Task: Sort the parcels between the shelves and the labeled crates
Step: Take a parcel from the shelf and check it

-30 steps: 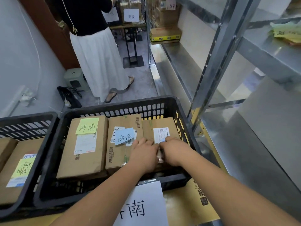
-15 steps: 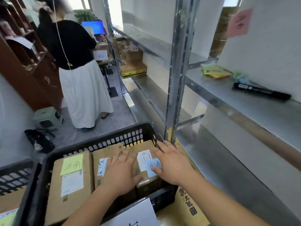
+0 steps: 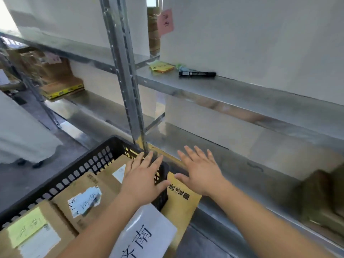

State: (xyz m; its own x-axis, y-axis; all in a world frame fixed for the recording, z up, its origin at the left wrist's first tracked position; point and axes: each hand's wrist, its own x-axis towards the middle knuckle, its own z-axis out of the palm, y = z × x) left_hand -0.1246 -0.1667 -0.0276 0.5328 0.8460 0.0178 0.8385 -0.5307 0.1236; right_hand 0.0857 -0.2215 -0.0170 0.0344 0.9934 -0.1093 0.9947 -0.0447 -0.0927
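Left hand [image 3: 142, 175] flat, fingers straight, over black crate [image 3: 89, 162] right corner; right hand [image 3: 200, 170] spread, empty, above lower shelf [image 3: 242, 164] front edge.

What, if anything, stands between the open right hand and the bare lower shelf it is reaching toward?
Nothing visible. The right hand hovers open over the near edge of the lower shelf, whose surface ahead is bare. The shelf upright stands to its left, beside the black crate under the left hand.
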